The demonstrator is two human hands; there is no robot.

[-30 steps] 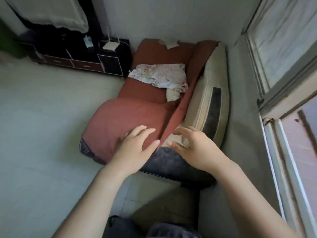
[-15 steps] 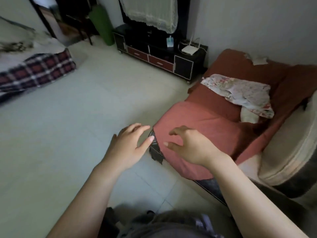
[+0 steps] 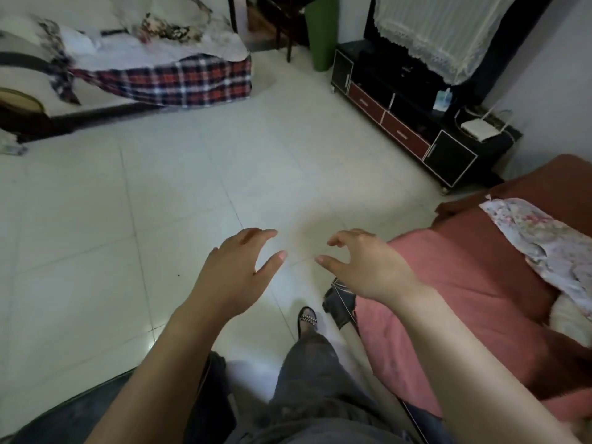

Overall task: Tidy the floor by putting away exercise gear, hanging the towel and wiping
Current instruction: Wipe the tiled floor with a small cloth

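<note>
open tiled floor [image 3: 198, 193] ahead, sofa [image 3: 474, 283] right

Red couch [image 3: 480, 283]: the right edge cuts it off for me.
Speck [image 3: 178, 275]: on the floor [image 3: 160, 203], too small for me to identify.

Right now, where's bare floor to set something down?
Widest bare floor lies between the plaid blanket, the black cabinet and the red mattress. More free tile beside the left hand. Crowded near the sandal, below the right hand.
</note>
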